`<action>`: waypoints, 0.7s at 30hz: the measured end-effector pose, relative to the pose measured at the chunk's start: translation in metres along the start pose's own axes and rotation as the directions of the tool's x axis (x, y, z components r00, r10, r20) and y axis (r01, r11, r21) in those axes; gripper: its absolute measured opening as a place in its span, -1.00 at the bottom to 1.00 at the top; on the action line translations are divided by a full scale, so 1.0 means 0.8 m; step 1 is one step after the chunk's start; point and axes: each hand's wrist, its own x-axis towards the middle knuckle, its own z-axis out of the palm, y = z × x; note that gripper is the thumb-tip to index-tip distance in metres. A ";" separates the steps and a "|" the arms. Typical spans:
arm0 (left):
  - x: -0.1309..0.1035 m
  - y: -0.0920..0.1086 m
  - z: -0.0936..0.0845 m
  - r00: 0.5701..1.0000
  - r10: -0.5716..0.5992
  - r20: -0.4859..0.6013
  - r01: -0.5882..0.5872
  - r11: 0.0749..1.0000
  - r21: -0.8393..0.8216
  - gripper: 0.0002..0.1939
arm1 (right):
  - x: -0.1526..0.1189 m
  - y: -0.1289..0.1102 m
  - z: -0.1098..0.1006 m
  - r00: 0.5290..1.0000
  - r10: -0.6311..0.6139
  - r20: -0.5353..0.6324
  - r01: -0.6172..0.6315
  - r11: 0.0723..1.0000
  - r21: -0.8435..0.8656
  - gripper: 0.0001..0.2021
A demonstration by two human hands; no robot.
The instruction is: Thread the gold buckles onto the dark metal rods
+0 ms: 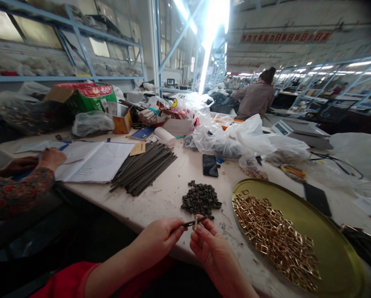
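My left hand (160,236) is closed, pinching the end of a narrow dark strip (189,224) between thumb and fingers. My right hand (214,247) pinches a small gold-coloured metal buckle (195,223), and the strip's other end passes at it; whether it is threaded through is too small to tell. Just beyond my fingers lies a pile of small dark loops (200,198). To the right, many gold rectangular buckles (275,236) are heaped on an oval brass-coloured tray (334,252). A sheaf of long dark strips (144,167) lies to the left.
A black phone (210,165) lies behind the loops. At left, another person's hand (51,159) rests by an open notebook (94,160). Clear plastic bags (222,138), a scale (300,131) and boxes (92,97) crowd the back. Another person (256,96) sits farther off.
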 end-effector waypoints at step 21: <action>0.026 0.009 0.009 0.984 -0.011 0.179 0.058 0.964 -0.261 -0.71 | 0.017 0.008 -0.021 0.978 -0.197 0.073 0.210 0.925 -0.316 -0.69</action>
